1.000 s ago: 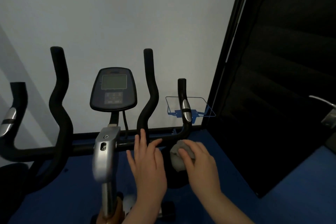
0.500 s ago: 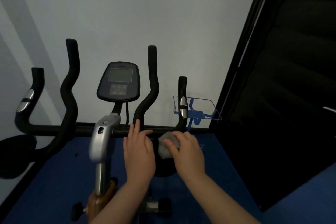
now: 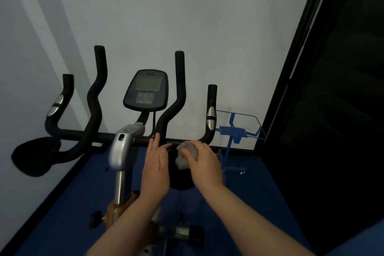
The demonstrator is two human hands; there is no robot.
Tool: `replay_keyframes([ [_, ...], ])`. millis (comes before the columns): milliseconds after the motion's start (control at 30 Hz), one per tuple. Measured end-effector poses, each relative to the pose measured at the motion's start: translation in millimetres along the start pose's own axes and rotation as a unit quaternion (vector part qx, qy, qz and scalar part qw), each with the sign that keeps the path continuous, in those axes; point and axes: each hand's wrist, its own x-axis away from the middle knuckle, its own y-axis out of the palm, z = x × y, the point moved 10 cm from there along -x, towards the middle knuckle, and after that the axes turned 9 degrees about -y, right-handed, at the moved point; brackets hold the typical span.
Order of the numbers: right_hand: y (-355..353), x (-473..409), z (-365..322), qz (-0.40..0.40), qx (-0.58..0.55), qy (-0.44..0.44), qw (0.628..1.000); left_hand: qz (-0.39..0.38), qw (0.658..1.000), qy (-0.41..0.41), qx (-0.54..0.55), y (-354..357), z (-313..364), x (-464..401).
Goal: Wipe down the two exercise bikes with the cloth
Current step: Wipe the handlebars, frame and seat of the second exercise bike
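**Soft cloth bunched against the handlebar, bike steady under both hands**

Head view: The cloth (image 3: 185, 156) is a small grey wad, and by its crumpled look it should be light, limp and easily squashed, moulding itself round a tube when pressed. It sits under the fingertips of the right hand (image 3: 202, 162), whose fingers curl over it and press it where the handlebar (image 3: 145, 141) bends up into the short right grip. A loose wad like this is best held as it is now, gathered in the fingers with the palm behind it, so it does not unroll or slip off the smooth black tube.

The left hand (image 3: 156, 167) lies just to the left of the cloth, fingers straight and together, tips touching the crossbar, thumb spread toward the cloth; it grips nothing and seems only to rest there. Both forearms reach forward from the bottom of the frame, wrists about level.

The exercise bike (image 3: 122, 151) looks heavy and rigid, unlikely to shift under wiping pressure. Its console (image 3: 146, 90) stands beyond the left hand and probably wants a gentler touch. A blue wire stand (image 3: 236, 131) is just past the right hand. Only one bike is in view.
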Motion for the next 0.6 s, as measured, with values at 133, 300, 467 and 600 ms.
replay_keyframes([
  [133, -6, 29, 4, 0.061, 0.058, -0.043, 0.996, -0.024, 0.999, -0.002, 0.040, 4, -5, -4],
  [300, 5, -5, 7, -0.067, -0.003, 0.009, 0.998, -0.034, 0.997, -0.013, 0.062, 8, -5, -5],
  [467, -3, 28, 6, 0.038, -0.060, -0.012, 0.997, -0.039, 0.995, -0.015, 0.088, 8, -3, -2],
  [600, -2, 22, 1, 0.050, -0.015, -0.036, 0.998, -0.037, 0.994, -0.022, 0.098, 9, -5, -2],
])
